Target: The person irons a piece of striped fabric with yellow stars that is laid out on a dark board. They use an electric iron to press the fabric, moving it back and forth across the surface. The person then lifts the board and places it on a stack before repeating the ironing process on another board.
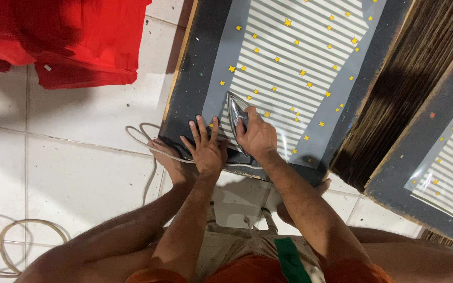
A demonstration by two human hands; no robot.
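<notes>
My right hand [258, 136] grips the handle of a metal clothes iron [235, 112], whose point faces away from me. The iron rests on a clear film sheet with grey stripes and small yellow stars [300, 63], laid over a dark board [200, 78]. My left hand [205, 147] lies flat with fingers spread on the near edge of the sheet, just left of the iron. The iron's white cord [148, 149] runs off the board's near left corner to the floor.
Red cloth [74, 36] lies heaped on the white tiled floor [79, 173] at top left. A second dark board with a similar star sheet [446, 167] sits at right, past a dark wooden slab [394, 99]. Cord loops [11, 246] lie at bottom left. My knees frame the view.
</notes>
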